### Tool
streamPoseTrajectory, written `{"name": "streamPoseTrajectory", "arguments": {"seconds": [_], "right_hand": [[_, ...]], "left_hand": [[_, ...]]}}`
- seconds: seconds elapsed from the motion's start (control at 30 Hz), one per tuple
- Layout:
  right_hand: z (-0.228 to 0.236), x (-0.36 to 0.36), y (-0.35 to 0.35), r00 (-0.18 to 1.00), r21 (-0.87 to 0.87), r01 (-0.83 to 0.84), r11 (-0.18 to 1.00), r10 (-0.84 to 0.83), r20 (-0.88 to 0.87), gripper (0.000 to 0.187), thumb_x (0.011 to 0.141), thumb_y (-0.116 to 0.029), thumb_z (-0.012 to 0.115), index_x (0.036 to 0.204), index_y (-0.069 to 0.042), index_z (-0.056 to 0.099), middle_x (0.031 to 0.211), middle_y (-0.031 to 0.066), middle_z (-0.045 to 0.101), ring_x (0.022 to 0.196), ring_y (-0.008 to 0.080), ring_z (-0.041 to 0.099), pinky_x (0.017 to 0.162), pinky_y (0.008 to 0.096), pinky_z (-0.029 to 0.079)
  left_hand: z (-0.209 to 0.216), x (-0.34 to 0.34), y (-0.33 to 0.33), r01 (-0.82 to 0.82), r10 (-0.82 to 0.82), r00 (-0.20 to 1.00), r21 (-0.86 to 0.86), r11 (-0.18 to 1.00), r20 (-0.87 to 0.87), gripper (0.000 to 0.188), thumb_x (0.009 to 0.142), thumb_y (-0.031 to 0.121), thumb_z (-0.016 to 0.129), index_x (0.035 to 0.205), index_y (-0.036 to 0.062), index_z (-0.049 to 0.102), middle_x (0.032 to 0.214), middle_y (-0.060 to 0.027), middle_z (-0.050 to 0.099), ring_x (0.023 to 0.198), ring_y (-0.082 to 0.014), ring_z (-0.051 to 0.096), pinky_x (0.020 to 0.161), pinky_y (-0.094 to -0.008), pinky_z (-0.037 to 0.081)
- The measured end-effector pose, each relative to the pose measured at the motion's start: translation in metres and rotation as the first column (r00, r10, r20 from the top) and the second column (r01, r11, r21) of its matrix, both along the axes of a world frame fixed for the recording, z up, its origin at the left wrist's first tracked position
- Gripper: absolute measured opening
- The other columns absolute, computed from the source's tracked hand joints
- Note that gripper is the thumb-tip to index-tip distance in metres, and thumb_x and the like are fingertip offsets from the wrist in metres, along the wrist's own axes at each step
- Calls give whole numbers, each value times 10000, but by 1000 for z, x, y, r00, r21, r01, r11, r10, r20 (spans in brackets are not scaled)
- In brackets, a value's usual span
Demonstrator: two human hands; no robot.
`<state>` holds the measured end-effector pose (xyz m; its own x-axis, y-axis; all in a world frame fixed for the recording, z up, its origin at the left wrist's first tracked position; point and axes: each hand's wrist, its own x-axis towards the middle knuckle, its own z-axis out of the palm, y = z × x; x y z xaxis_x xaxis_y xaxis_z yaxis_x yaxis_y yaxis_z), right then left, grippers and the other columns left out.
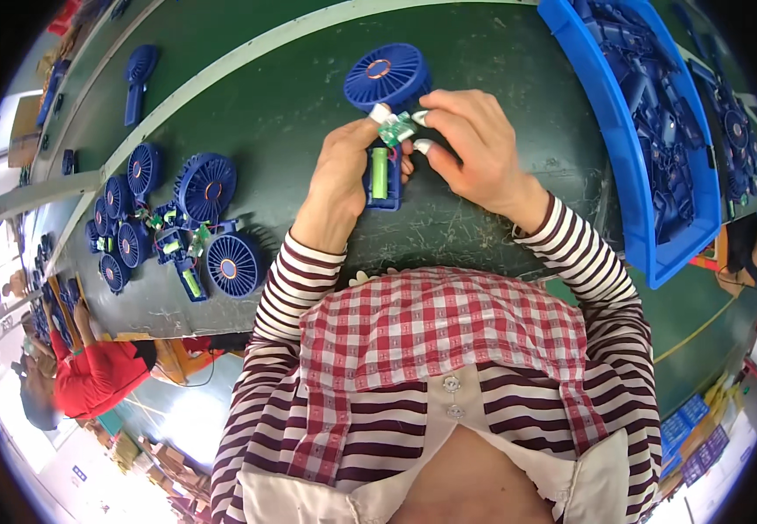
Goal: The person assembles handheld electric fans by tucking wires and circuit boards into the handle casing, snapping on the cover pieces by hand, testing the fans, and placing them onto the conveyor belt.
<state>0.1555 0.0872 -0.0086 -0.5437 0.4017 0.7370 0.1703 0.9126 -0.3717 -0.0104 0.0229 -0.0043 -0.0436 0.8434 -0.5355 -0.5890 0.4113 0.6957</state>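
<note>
A blue handheld fan [386,77] lies on the dark green table [291,105], its round grille pointing away from me. Its open handle [383,179] shows a green battery inside. My left hand [346,170] grips that handle from the left side. My right hand [470,140] pinches a small green circuit board [396,131] just above the battery, at the neck of the fan. White tape covers several fingertips on both hands.
A cluster of several open blue fans [186,227] with green batteries lies at the left. A blue bin [636,175] full of blue plastic parts stands at the right. Another fan [138,79] lies beyond a pale strip. A person in red [90,371] sits at lower left.
</note>
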Motion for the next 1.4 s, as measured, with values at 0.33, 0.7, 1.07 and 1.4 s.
{"name": "streamPoseTrajectory", "arguments": {"seconds": [0.33, 0.7, 1.07, 1.4], "right_hand": [[-1, -6, -4, 999, 200, -17, 980, 9, 42, 252, 579, -12, 683, 812, -21, 587, 921, 94, 600, 774, 252, 583, 802, 429, 438], [-8, -4, -19, 999, 130, 39, 991, -40, 2, 195, 583, -31, 697, 752, -62, 604, 877, 58, 624, 877, 257, 579, 955, 516, 318], [-6, -3, -16, 997, 59, 59, 996, -62, 51, 147, 619, -4, 665, 744, -43, 600, 802, 52, 623, 882, 229, 585, 959, 502, 312], [3, 1, -6, 991, -206, -55, 977, 78, 108, 125, 677, 50, 590, 794, 18, 560, 919, 108, 561, 818, 242, 576, 710, 324, 471]], "left_hand": [[-2, 12, -6, 44, -46, 996, -16, 999, -73, 227, 919, 132, 403, 907, -52, 534, 728, -136, 610, 521, -210, 600, 463, -292, 512], [3, 23, -5, -229, 230, 973, 41, 972, -3, 192, 872, 110, 440, 888, -18, 582, 818, -75, 587, 703, -143, 560, 624, -289, 460], [5, 28, -4, -218, 219, 976, 31, 975, -3, 174, 866, 104, 459, 857, -20, 581, 783, -68, 579, 673, -131, 543, 586, -274, 438], [-12, 22, -3, -195, 196, 980, -62, 979, 14, 184, 885, 169, 466, 785, 43, 555, 695, -28, 544, 559, -103, 485, 473, -256, 361]]}}
